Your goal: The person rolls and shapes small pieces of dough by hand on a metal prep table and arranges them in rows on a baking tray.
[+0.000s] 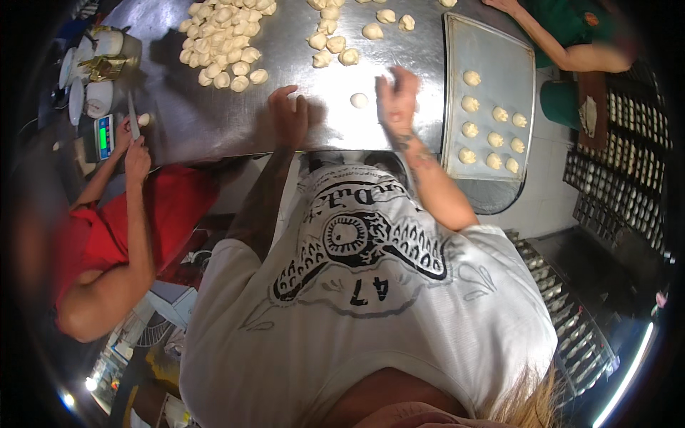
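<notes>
A small smooth dough ball (359,100) lies on the metal table between my hands, touched by neither. To its left, my left hand (288,118) hovers near the table edge, fingers bent and apart, holding nothing. On the ball's other side is my right hand (398,101), slightly blurred, thumb and fingers apart and nothing in its grasp. Beyond the hands sits a loose group of dough pieces (335,44). Farther left, many more are heaped in a dough pile (222,41).
A baking tray (492,57) with several shaped dough pieces rests at the right. At left, a co-worker in red holds a knife (133,118) beside a digital scale (105,137). Another person in green (571,28) stands at the far right, near dark racks (628,135).
</notes>
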Tool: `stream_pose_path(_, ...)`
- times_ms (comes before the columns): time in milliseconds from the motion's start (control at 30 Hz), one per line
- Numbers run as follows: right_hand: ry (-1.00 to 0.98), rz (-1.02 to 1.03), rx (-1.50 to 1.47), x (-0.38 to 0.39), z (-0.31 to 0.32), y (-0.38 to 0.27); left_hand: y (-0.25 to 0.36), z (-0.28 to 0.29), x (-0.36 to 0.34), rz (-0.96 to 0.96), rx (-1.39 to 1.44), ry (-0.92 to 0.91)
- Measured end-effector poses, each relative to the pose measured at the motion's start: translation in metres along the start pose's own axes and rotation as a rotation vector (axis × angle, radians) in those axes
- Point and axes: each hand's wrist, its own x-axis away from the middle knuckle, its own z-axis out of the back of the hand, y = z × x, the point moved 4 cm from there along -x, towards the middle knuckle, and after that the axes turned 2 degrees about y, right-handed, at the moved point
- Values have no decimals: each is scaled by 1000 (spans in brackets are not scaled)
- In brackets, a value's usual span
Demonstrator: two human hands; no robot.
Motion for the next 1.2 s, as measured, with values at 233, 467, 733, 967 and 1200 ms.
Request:
stream_pose_path(233,-621,-238,543,-45,64,42,55,-29,30,58,536,-280)
stream_pose_path(467,-611,-86,-56,4,77,34,65,-61,36,-237,23,-363)
stream_pose_path(733,-577,115,183,41,56,-49,67,-56,40,-205,42,-391)
stream_pose_path(967,-647,93,301,71,86,-26,67,-59,39,-199,-6,-363)
stream_pose_path(1200,-594,-53,326,40,52,-50,65,-68,41,-127,8,-505)
